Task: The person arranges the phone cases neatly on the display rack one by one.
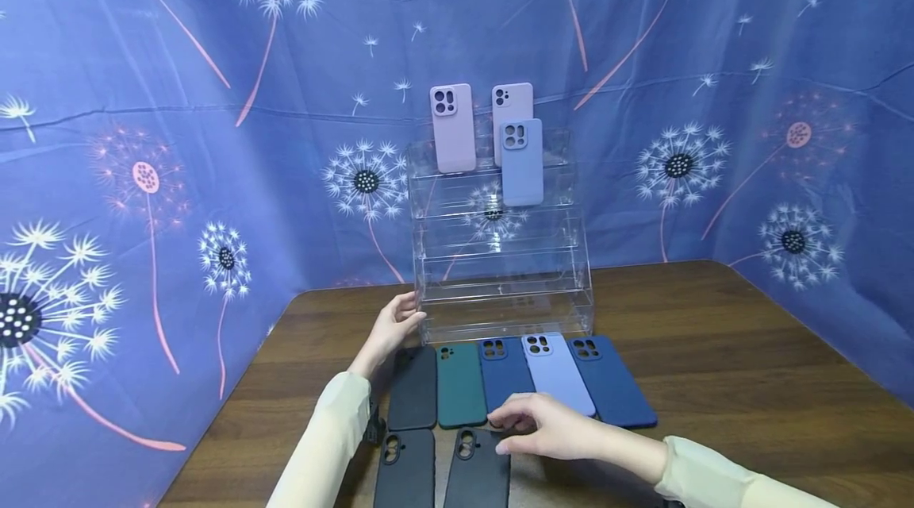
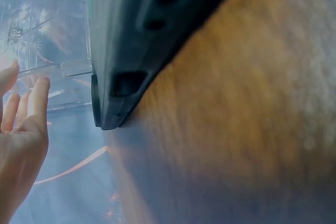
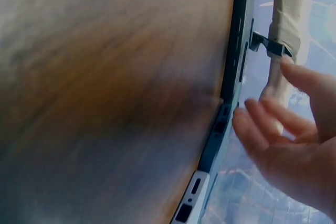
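Left hand [image 1: 389,329], fingers straight, touches the clear stand [image 1: 503,254]; right hand [image 1: 553,429], fingers relaxed apart, seemingly hovers over phone cases [image 1: 517,381].

Our left hand [image 1: 389,331] reaches forward, fingers straight; our right hand [image 1: 553,430] hovers palm down, fingers loosely spread.

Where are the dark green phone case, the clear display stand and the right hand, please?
dark green phone case [image 1: 461,386]: head view, middle of its back.
clear display stand [image 1: 503,309]: head view, lower front wall.
right hand [image 1: 550,430]: head view, back of the hand.
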### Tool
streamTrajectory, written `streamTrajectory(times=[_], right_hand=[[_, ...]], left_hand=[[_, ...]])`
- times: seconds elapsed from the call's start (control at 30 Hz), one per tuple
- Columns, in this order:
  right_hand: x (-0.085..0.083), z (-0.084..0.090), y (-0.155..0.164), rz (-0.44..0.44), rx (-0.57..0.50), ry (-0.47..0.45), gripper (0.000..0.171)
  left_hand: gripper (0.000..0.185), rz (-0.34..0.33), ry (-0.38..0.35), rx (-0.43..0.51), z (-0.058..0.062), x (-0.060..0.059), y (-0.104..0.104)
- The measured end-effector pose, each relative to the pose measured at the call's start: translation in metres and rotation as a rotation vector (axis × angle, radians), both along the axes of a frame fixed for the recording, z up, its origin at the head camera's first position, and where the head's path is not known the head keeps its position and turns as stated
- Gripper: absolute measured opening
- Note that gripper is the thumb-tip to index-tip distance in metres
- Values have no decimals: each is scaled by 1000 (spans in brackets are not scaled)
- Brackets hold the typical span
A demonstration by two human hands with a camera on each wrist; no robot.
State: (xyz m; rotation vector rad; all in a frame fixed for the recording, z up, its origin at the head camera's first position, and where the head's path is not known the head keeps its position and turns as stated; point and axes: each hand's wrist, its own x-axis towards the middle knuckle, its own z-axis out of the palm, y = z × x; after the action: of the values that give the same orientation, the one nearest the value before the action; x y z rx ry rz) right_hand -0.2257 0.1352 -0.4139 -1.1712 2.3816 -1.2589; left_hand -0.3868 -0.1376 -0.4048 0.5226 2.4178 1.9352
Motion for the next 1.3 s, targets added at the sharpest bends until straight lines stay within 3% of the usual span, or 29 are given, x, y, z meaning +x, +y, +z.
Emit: streamTrajectory(times=[0.1,0.2,0.57,0.8,1.03,1.3], right_hand=[[2,-2,-3,-101,30,-1,42],[3,-5,-6,-146,76,6,45],[18,0,-13,-240,281,89,62],[26,5,-16,-288,402,146,66],[24,5,-15,-258,317,66,56],[15,5,-7,-125,-50,-299,51]], left_hand=[[53,-13,8,-4,4,5,3],[53,-12,2,-1,4,6,4],[53,29,9,-1,-14,-12,4],[54,9,-18,16,-1,-5,5],[52,-3,-12,-20,11,7,7],[54,21,-14,15,-13,-12,1]])
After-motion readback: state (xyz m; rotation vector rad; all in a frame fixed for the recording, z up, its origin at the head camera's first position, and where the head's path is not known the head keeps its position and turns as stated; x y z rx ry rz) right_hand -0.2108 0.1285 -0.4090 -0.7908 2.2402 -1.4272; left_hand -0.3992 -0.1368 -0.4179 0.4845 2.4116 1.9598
